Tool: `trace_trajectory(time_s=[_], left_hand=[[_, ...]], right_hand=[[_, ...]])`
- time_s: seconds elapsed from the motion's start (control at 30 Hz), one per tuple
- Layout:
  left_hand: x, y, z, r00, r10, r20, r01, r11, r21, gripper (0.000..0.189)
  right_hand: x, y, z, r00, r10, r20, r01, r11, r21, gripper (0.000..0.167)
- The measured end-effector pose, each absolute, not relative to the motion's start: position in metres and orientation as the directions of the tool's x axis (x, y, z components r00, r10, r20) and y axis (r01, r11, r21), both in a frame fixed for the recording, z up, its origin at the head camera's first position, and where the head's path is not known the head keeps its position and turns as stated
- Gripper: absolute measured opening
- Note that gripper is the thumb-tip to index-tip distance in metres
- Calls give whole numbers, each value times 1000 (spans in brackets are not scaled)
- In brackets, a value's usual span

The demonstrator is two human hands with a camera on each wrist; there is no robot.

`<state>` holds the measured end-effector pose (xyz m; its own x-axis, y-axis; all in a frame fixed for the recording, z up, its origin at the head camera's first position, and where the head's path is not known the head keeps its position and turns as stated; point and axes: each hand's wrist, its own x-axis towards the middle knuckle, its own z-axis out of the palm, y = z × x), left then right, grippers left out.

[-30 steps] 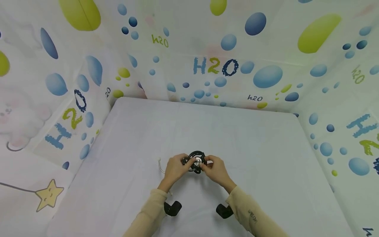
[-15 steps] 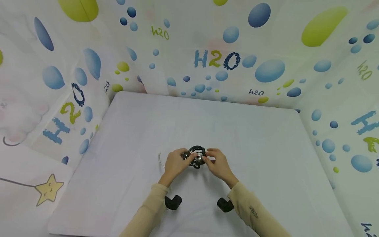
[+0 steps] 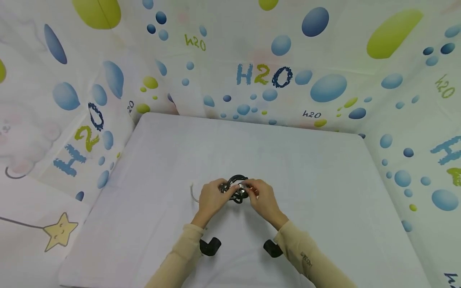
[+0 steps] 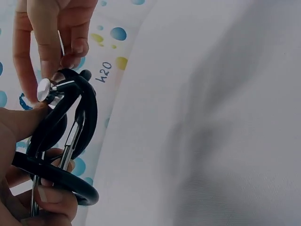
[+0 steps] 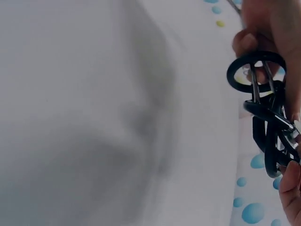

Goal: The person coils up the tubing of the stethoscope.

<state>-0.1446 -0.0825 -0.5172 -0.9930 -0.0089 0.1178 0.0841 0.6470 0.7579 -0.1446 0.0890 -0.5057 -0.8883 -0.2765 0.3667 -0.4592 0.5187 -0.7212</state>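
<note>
A stethoscope with its black tubing (image 3: 237,177) bundled in loops is held above the white table, between both hands. My left hand (image 3: 211,201) grips the bundle, fingers wrapped round the metal stems and the tubing in the left wrist view. The thin, pale ear tube (image 3: 193,195) sticks out left of that hand. My right hand (image 3: 265,202) pinches at the bundle's right side, by the shiny metal chest piece (image 4: 43,89). Close up in the right wrist view, a black loop (image 5: 238,77) circles the two metal stems. Fingers partly hide the chest piece.
A white-covered table (image 3: 306,172) spreads under the hands. Patterned curtains (image 3: 216,52) with blue and green drops stand behind it and at both sides. Black angular pieces (image 3: 210,247) sit at both wrists.
My right hand's fingertips have shifted left, further over the chest piece. My left hand keeps its grip on the stethoscope. The head view has tilted slightly.
</note>
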Motion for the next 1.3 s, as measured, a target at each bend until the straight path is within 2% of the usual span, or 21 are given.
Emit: trace_trajectory(time_s=[0.07,0.13,0.37,0.57,0.9,1.3], left_hand=[[-144,-83,-517,-992,-18,126,85,644,761,39],[-144,-82,-517,-991,-19,130,88,635,767,38],[-143,-81,-516,-988,-9,157,116,634,765,34],[-142,-82,-511,-990,-3,138,106,618,779,24],[-140,-82,-507,-999,-1,48,35,656,754,25],[-141,-86,-503,-998,37,43,56,659,750,28]], right_hand=[[-142,87,-507,-845,-331,420,-535,535,-654,22],[-141,86,-509,-833,-333,442,-553,535,-639,20],[-143,81,-513,-878,-196,437,-478,428,-767,18],[-144,84,-507,-882,-246,401,-469,407,-784,13],[-142,86,-503,-903,-265,339,-421,386,-821,13],[-125,79,-471,-841,-300,450,-536,349,-769,13]])
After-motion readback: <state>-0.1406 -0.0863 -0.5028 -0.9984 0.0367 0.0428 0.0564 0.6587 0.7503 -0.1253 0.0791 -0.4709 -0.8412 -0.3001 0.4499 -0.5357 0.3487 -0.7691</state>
